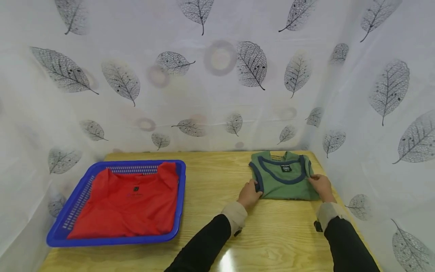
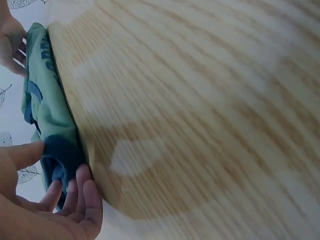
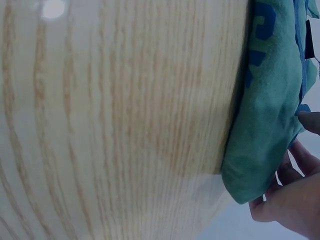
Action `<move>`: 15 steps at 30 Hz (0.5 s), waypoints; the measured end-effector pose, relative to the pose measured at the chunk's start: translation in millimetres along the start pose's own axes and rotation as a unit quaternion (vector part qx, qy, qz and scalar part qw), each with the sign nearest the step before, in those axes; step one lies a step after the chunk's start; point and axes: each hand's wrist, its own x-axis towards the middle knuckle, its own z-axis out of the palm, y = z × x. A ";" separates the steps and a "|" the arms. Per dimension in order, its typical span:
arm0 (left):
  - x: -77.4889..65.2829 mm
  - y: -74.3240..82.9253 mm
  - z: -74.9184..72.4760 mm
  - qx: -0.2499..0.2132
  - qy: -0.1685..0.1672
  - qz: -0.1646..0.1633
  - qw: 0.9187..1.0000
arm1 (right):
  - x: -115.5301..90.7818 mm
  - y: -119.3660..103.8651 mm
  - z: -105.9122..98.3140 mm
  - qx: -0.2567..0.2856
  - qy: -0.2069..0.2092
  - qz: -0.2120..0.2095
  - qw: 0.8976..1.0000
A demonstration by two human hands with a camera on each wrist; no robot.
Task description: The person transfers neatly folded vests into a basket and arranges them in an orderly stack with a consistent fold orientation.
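Note:
A green T-shirt (image 1: 289, 190) with navy trim at the neck and sleeve lies folded into a compact bundle at the back right of the wooden table (image 1: 210, 211). Its neckline and dark label face up. At its left edge my left hand (image 1: 249, 194) grips the navy-banded sleeve, thumb on top and fingers curled at the side, as the left wrist view shows. My right hand (image 1: 321, 186) holds the right edge, with the thumb (image 3: 309, 121) on the upper side and the fingers low against the fold. Navy lettering (image 3: 264, 22) shows on the shirt's front side.
To the left stands a blue plastic basket (image 1: 115, 241) with a red shirt (image 1: 136, 206) laid inside. White curtains (image 1: 217, 98) with a leaf print hang behind the table and along both sides.

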 end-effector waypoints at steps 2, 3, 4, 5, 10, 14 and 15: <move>1.9 -1.7 -0.9 0.014 0.017 0.018 1.000 | 0.3 0.5 -0.4 -0.008 0.001 0.012 1.000; 2.7 -2.5 -1.5 0.012 0.023 0.025 0.999 | 0.3 1.0 -0.7 -0.014 0.001 0.022 1.000; 3.4 -3.6 -1.3 0.010 0.028 0.030 0.999 | 0.4 1.5 -0.7 -0.019 0.003 0.033 0.999; 3.6 -4.0 -1.5 0.007 0.033 0.033 0.999 | 0.6 2.5 -0.7 -0.026 0.005 0.043 0.999; 2.8 0.5 3.0 -0.036 0.034 0.002 0.999 | 0.4 6.2 0.6 -0.045 0.020 0.067 0.997; 2.8 11.7 5.5 -0.073 0.048 -0.046 0.995 | 1.2 7.1 1.2 -0.032 0.013 0.053 0.998; 3.2 14.4 5.6 -0.077 0.052 -0.056 0.994 | 1.4 6.8 1.3 -0.027 0.010 0.052 0.998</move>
